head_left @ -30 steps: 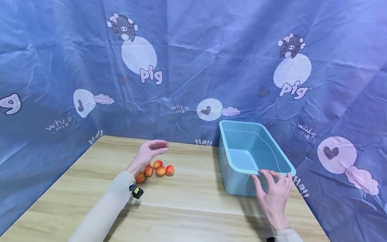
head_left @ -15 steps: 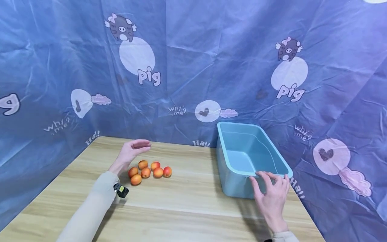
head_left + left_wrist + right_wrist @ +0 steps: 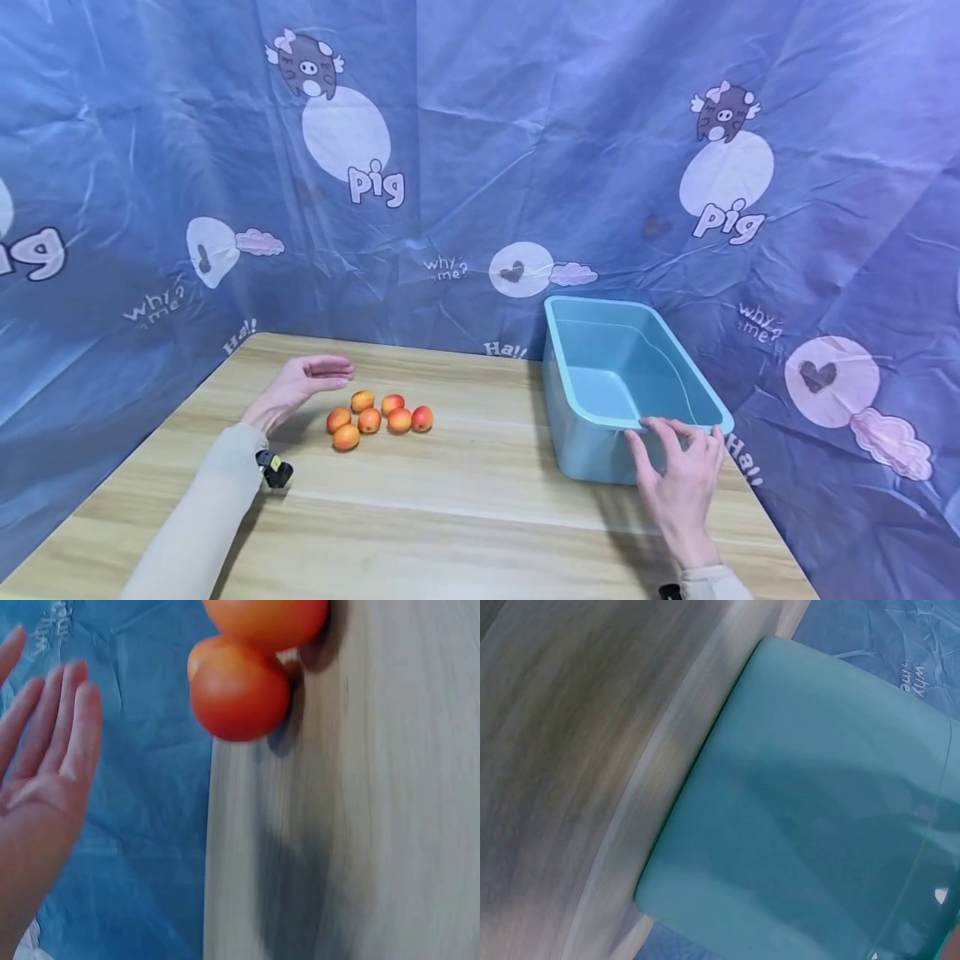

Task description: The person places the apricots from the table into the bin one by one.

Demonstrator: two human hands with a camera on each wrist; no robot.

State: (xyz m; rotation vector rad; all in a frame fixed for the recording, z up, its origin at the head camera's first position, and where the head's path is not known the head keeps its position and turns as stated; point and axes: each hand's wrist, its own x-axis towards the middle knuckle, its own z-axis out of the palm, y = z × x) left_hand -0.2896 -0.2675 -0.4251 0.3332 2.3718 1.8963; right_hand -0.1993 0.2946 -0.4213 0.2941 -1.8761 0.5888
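Note:
Several small, oval orange-red fruits (image 3: 369, 420) lie in a loose cluster on the left half of the wooden table; their exact kind cannot be told. My left hand (image 3: 296, 385) is in the air just left of and behind them, fingers extended, holding nothing. The left wrist view shows that palm and extended fingers (image 3: 46, 742) apart from the nearest fruit (image 3: 240, 690). At the right stands a light-blue plastic bin (image 3: 558, 400) with no fruit visible inside. My right hand (image 3: 682, 479) grips its near rim, thumb outside and fingers bent over the edge. The right wrist view shows the bin's outer wall (image 3: 780, 802).
A blue curtain (image 3: 465, 167) printed with pigs and words hangs behind the table and along its sides. Bare wooden tabletop (image 3: 465, 492) lies between the fruits and the bin. The bin stands near the table's right and back edges.
My left hand has moved left from above the fruits to beside them, uncovering the ones on the left. My right hand and the bin stay in place.

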